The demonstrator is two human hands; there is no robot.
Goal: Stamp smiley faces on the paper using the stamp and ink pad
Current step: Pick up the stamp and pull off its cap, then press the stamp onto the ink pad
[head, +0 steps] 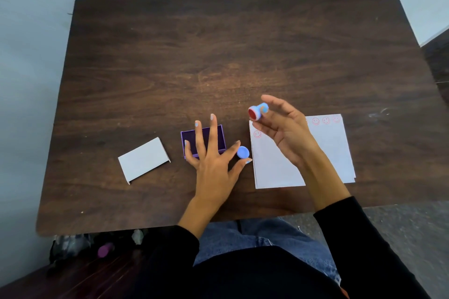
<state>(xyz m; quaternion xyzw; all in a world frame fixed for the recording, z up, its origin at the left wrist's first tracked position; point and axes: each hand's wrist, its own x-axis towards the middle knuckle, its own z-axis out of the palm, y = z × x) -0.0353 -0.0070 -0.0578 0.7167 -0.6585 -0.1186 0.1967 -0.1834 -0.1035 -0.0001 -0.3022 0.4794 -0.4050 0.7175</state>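
My right hand [284, 128] holds a small blue stamp [258, 111] above the table, its red inked face turned to the left. Below it lies the white paper [325, 153] with several red smiley faces along its top edge and one at its left side. My left hand [211, 160] rests flat with fingers spread over the purple ink pad [218, 136], partly hiding it. A round blue cap [243, 152] sits between my left thumb and forefinger; whether they touch it is unclear.
A white lid or card [143, 160] lies left of the ink pad on the dark wooden table [218, 43]. The table's near edge runs just in front of my lap. A dark surface stands at the right edge [439, 60].
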